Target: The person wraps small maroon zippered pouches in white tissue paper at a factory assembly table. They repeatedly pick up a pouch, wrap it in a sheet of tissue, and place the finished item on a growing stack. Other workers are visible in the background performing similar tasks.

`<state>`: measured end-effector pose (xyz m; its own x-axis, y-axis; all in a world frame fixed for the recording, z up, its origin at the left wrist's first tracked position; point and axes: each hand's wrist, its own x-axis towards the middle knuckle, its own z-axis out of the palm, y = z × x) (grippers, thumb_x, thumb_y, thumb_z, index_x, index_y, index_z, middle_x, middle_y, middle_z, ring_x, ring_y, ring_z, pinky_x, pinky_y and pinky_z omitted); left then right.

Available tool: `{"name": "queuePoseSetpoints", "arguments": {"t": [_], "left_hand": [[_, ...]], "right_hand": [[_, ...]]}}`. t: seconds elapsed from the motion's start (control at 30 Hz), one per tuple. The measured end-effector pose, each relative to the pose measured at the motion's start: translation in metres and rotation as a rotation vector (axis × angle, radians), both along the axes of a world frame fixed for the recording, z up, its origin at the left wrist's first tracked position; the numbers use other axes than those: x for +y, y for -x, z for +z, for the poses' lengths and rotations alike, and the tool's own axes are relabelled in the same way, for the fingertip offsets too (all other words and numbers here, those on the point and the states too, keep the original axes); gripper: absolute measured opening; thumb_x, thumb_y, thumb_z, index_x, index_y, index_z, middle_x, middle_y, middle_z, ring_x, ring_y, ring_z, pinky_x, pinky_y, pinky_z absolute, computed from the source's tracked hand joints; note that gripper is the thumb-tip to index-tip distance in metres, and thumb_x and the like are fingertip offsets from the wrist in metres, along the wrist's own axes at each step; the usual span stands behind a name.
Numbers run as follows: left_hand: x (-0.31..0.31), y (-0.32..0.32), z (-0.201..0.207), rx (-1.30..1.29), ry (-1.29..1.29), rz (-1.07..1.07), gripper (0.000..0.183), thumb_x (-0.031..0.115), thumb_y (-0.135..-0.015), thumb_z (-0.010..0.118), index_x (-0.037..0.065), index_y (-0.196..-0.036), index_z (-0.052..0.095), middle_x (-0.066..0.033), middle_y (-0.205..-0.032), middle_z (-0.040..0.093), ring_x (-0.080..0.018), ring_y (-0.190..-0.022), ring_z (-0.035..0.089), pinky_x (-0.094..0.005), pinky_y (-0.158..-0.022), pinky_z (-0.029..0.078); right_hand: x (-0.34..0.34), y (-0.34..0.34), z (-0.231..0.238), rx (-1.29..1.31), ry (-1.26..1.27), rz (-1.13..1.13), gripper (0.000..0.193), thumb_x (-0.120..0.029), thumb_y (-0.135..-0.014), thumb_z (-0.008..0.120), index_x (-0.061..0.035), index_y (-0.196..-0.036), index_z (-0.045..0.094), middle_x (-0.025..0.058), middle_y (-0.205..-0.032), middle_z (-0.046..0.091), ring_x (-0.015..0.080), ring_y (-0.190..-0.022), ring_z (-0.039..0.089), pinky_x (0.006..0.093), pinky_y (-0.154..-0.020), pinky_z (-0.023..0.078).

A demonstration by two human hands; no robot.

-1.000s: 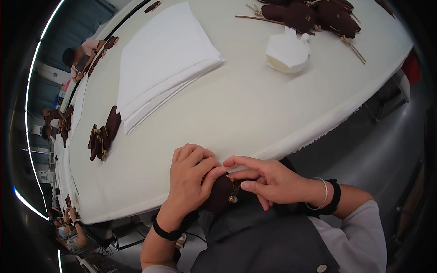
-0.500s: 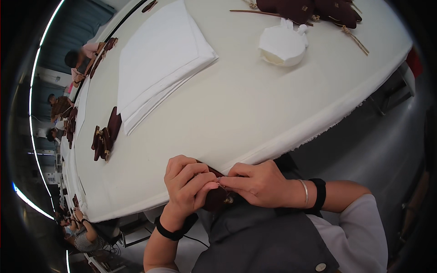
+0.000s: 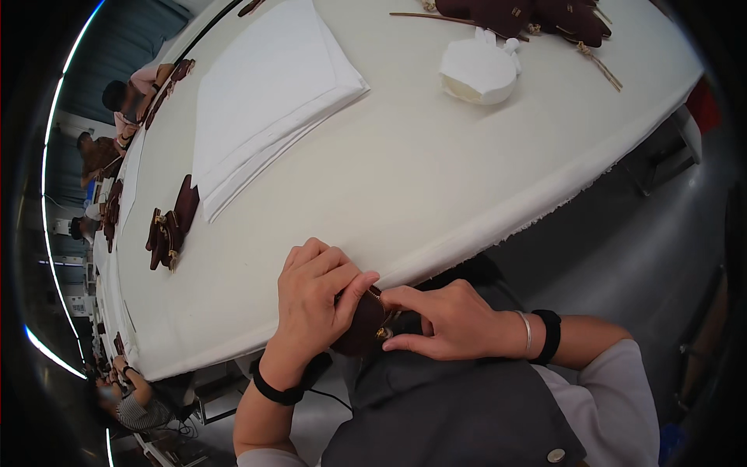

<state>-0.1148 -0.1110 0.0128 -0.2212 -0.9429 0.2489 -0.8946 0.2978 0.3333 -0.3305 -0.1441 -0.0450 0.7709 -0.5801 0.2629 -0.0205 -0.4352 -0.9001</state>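
Note:
A small dark maroon pouch (image 3: 359, 327) with a brass-coloured zip is between my hands, just off the table's near edge. My left hand (image 3: 310, 300) is closed round its left side, the thumb lying across the top by the zip. On the right side, my right hand (image 3: 459, 319) has its forefinger at the end of the zip and its thumb lower on the pouch's edge, next to a tan knotted cord (image 3: 384, 333). The curled fingers behind are partly hidden, as is the pouch's far side.
A white-covered table (image 3: 373, 210) curves ahead, with a frayed cloth edge. On it are a stack of white sheets (image 3: 272, 109), maroon pouches (image 3: 173, 226) at left, a white bundle (image 3: 478, 74) and more maroon pouches (image 3: 506, 15) at the back. People (image 3: 128, 101) sit along the left side.
My left hand has opened from its pinch at the zip to a grip round the pouch's side. My right thumb has moved down, apart from the forefinger. More of the pouch shows.

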Motion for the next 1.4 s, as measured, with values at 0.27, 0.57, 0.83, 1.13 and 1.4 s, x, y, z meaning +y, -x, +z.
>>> {"name": "queuePoseSetpoints", "arguments": {"t": [0.27,0.57,0.83,1.13,1.4], "left_hand": [[0.002,-0.003,-0.005,0.124,0.072,-0.022,0.011,0.017,-0.078,0.079,0.009,-0.075,0.071,-0.0008,-0.075,0.063,-0.0222,-0.075,0.055,-0.0343,-0.071,0.042],[-0.004,-0.009,0.000,0.100,-0.017,-0.090,0.015,0.016,-0.084,0.076,0.009,-0.074,0.067,-0.0023,-0.070,0.054,-0.0217,-0.068,0.050,-0.0353,-0.062,0.039],[0.001,-0.020,0.000,0.366,0.013,-0.042,0.009,0.013,-0.082,0.075,0.009,-0.088,0.070,-0.0041,-0.086,0.065,-0.0249,-0.085,0.060,-0.0381,-0.076,0.049],[0.026,-0.035,-0.011,0.120,0.228,-0.128,0.024,0.010,-0.079,0.075,0.007,-0.103,0.075,-0.0094,-0.108,0.069,-0.0321,-0.105,0.062,-0.0419,-0.091,0.053],[0.013,-0.030,0.003,0.195,-0.124,-0.103,0.016,0.009,-0.091,0.058,0.004,-0.105,0.065,-0.0119,-0.103,0.062,-0.0321,-0.098,0.053,-0.0411,-0.090,0.044]], "right_hand": [[0.007,-0.010,-0.003,0.046,-0.060,0.030,0.040,-0.025,-0.087,0.077,-0.0064,-0.111,0.052,0.0070,-0.079,0.070,0.0244,-0.056,0.064,0.0350,-0.053,0.048],[-0.038,-0.006,0.023,0.050,0.726,-0.136,0.013,-0.019,-0.087,0.070,-0.0095,-0.088,0.062,0.0016,-0.069,0.055,0.0163,-0.063,0.060,0.0311,-0.054,0.047],[-0.041,-0.024,0.024,0.077,0.608,-0.134,0.012,-0.015,-0.085,0.072,-0.0109,-0.091,0.062,0.0010,-0.066,0.054,0.0186,-0.059,0.057,0.0331,-0.053,0.044],[-0.030,-0.021,0.010,-0.007,0.646,-0.140,0.017,-0.013,-0.081,0.075,-0.0104,-0.097,0.070,-0.0012,-0.064,0.050,0.0152,-0.056,0.053,0.0308,-0.054,0.041],[-0.030,-0.021,0.010,0.016,0.633,-0.162,0.014,-0.012,-0.080,0.075,-0.0095,-0.093,0.070,-0.0003,-0.065,0.053,0.0158,-0.057,0.055,0.0304,-0.054,0.042]]}}
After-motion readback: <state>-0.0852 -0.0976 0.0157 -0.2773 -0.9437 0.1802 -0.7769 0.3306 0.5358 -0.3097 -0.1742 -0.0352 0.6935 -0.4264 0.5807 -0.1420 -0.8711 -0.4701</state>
